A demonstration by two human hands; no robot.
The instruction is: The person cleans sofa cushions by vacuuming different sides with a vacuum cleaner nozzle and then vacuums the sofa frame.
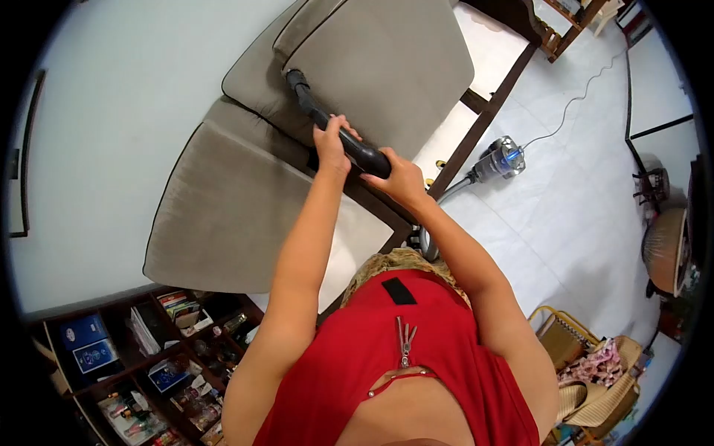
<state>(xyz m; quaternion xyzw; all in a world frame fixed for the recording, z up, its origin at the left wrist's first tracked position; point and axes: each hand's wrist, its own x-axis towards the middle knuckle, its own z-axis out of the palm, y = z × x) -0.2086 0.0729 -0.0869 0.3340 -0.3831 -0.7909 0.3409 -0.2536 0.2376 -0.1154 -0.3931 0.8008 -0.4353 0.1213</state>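
Both hands grip a black vacuum cleaner handle in front of me. My left hand wraps around it nearer the nozzle, while my right hand closes around its rear end. A dark brush nozzle at the far tip touches the edge of a grey sofa cushion. Another grey cushion leans to the left of my left arm. From the handle, a grey hose runs down to the vacuum cleaner body on the floor, with part of it hidden behind my right arm.
A dark wooden sofa frame borders the cushions. The power cord trails across the white tiled floor. At lower left stands a shelf with boxes and bottles. Woven chairs sit at lower right.
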